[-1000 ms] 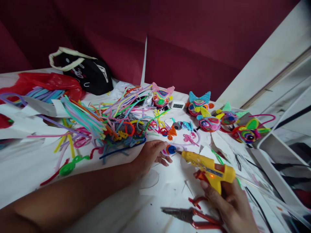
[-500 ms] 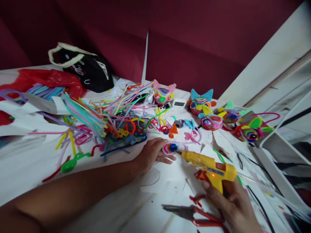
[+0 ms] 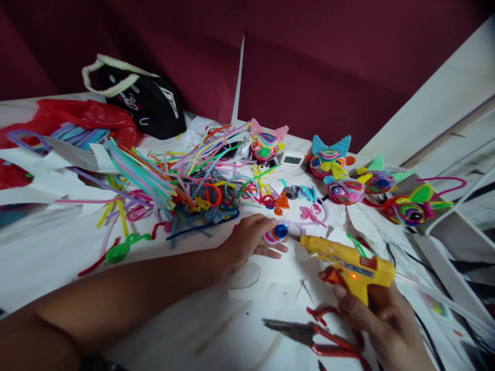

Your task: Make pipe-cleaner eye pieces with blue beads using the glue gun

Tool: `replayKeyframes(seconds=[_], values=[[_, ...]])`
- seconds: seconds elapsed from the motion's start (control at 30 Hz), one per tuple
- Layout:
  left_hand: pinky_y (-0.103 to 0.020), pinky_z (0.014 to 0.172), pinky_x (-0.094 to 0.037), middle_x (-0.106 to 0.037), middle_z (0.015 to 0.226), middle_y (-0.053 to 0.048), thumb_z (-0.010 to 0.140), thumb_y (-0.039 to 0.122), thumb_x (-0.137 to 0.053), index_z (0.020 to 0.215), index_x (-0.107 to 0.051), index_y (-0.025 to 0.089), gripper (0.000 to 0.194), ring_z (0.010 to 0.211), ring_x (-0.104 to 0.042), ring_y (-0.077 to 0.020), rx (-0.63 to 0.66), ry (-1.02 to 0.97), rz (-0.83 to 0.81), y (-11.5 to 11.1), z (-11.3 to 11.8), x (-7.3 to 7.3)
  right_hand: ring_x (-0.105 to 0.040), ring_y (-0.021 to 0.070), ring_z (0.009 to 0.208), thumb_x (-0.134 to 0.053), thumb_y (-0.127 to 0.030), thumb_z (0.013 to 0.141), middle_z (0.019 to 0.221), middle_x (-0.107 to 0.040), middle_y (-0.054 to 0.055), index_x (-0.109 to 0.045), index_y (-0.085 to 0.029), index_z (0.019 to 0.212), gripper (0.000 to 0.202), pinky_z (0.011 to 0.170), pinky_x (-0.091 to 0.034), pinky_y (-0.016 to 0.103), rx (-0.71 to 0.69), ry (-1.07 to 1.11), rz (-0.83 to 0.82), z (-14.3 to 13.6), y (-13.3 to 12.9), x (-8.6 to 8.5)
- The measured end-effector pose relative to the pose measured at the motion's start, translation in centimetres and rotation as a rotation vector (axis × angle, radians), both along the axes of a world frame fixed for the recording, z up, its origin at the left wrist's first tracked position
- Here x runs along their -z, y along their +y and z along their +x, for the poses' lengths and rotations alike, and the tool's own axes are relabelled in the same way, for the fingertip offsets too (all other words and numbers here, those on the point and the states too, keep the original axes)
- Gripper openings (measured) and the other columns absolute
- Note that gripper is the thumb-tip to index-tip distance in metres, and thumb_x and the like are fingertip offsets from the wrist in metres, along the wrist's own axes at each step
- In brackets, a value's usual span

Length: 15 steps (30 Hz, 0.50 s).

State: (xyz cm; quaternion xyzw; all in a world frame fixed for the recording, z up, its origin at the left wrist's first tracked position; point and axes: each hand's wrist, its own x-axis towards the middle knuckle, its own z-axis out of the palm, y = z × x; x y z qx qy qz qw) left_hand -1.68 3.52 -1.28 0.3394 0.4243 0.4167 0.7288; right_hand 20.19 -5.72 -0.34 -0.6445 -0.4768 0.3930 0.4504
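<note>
"Head view: what has changed over the last second?"

"Little. The whole scene has slid right and up in the frame, so the camera probably turned. The yellow glue gun (image 3: 348, 257) seems a touch farther back from the coiled piece (image 3: 273, 235). Its nozzle (image 3: 295, 238) points at the blue disc (image 3: 282, 231); touching or just beside it, I can't tell."

"And the fingers?"

"The left hand (image 3: 249, 237) pinches the coiled piece between thumb and fingers. The right hand (image 3: 381, 322) is wrapped around the gun's grip. Whether the red trigger (image 3: 332, 276) is squeezed, I can't tell."

"Where is the piece?"

"Over the middle of the white surface (image 3: 224, 335), between the pink-eared figure (image 3: 265, 147) by the far edge and the scissors (image 3: 309, 337) toward the near edge."

"So what does the change mean?"

"Not much progress, I'd judge. Both holds are the same, so this still looks like the gluing step. No fresh glue can be made out."
</note>
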Motion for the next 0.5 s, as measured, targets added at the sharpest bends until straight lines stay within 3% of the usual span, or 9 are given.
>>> replayKeyframes(seconds=[0.17, 0.33, 0.5], values=[[-0.031, 0.059, -0.059, -0.069, 0.084, -0.012, 0.084, 0.038, -0.064, 0.094, -0.058, 0.012, 0.028, 0.070, -0.073, -0.0250, 0.005, 0.005, 0.003, -0.12, 0.12, 0.11, -0.069, 0.0249, 0.081, -0.076, -0.046, 0.073, 0.090, -0.073, 0.004, -0.065, -0.024, 0.094, 0.032, 0.058, -0.055, 0.025, -0.006, -0.051, -0.002, 0.02, 0.08, -0.37], [-0.032, 0.063, -0.059, -0.071, 0.085, -0.012, 0.087, 0.038, -0.062, 0.097, -0.058, 0.014, 0.027, 0.073, -0.074, -0.0255, 0.020, -0.006, 0.000, -0.29, 0.13, 0.35, -0.068, 0.0238, 0.075, -0.077, -0.045, 0.073, 0.086, -0.072, 0.005, -0.063, -0.023, 0.103, 0.040, 0.056, -0.055, 0.027, -0.013, -0.028, -0.007, 0.05, -0.02, -0.26], [-0.027, 0.060, -0.055, -0.071, 0.087, -0.012, 0.091, 0.031, -0.052, 0.094, -0.058, 0.014, 0.018, 0.076, -0.072, -0.0229, 0.032, 0.049, 0.003, -0.44, 0.11, 0.24, -0.068, 0.0239, 0.081, -0.076, -0.047, 0.074, 0.095, -0.072, 0.005, -0.060, -0.023, 0.109, 0.045, 0.061, -0.055, 0.027, -0.010, 0.002, -0.016, 0.06, -0.04, 0.00]])
